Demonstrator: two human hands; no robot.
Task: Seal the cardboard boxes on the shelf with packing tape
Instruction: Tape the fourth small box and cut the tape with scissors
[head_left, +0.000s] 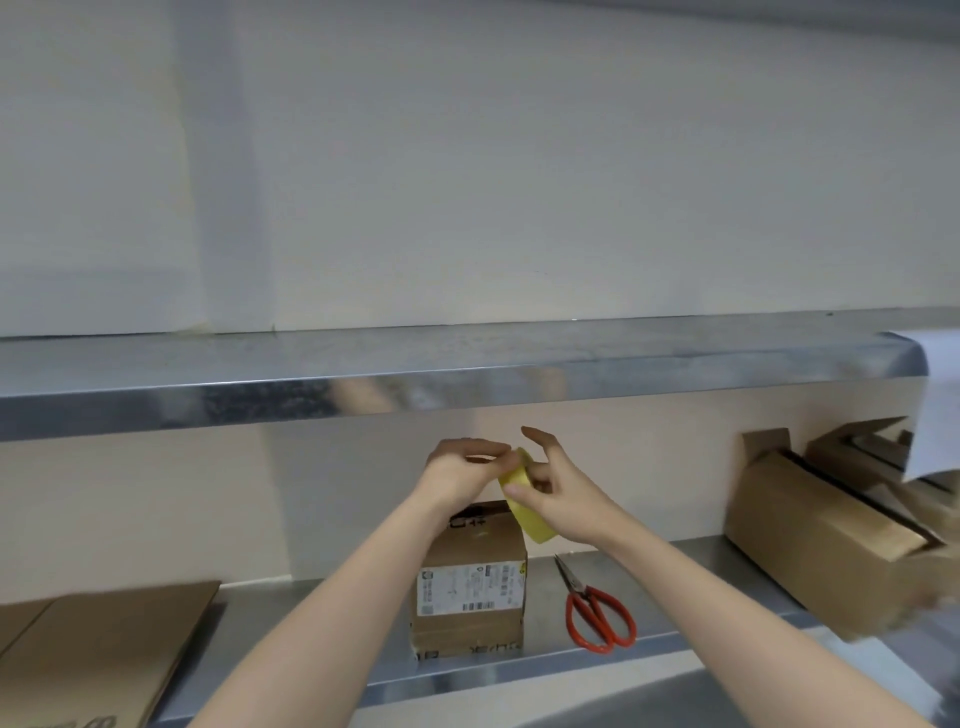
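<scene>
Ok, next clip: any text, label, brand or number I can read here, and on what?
Nothing can be quoted.
White label on the small cardboard box: barcodes and fine print, too small and blurred.
Dark printed characters on that box's top and bottom edge: blurred, unreadable.
Flat cardboard, lower left: dark print, cut off by the frame, unreadable.
Tape roll and scissors: no text seen.

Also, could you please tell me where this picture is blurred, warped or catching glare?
Head view: the wide lens slightly bows the upper shelf; its steel front edge carries soft, patchy reflections; the open box near the right edge is smeared by blur, worst at its lower corner; the tape roll and scissors in the middle look fairly sharp.
</scene>
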